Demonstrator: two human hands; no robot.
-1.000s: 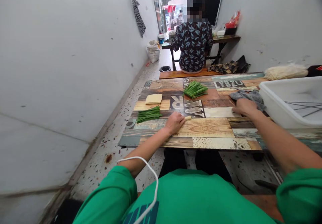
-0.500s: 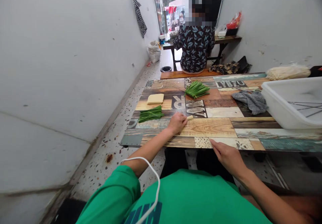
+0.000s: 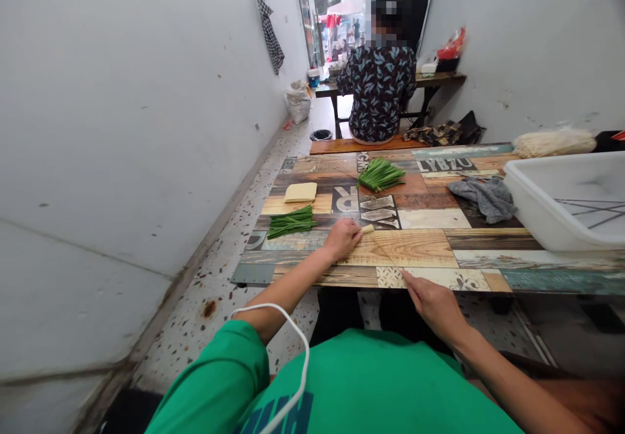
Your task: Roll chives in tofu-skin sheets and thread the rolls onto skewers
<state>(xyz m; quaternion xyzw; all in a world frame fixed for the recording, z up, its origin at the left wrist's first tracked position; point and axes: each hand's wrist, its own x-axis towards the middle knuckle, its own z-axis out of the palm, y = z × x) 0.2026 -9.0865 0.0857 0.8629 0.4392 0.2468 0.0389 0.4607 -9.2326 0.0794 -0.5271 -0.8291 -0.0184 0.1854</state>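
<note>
My left hand [image 3: 342,239] rests on the patchwork wooden table [image 3: 424,246], closed around a small pale roll [image 3: 368,229] whose end sticks out to the right. At the table's near edge my right hand [image 3: 432,304] pinches a thin skewer [image 3: 388,258] that points up-left toward the roll. A small bundle of cut green chives [image 3: 290,221] lies just left of my left hand. Behind it sits a stack of pale yellow sheets [image 3: 299,191].
A bigger heap of chives [image 3: 379,174] lies mid-table, with a grey cloth [image 3: 486,194] to its right. A white plastic tub [image 3: 537,216] fills the right side, a bag of pale strands [image 3: 554,140] behind it. A person [image 3: 378,89] sits on a bench beyond, back turned.
My right hand left the grey cloth and came back to the table's near edge, where a thin skewer now shows at its fingertips. The left hand stayed on the roll.
</note>
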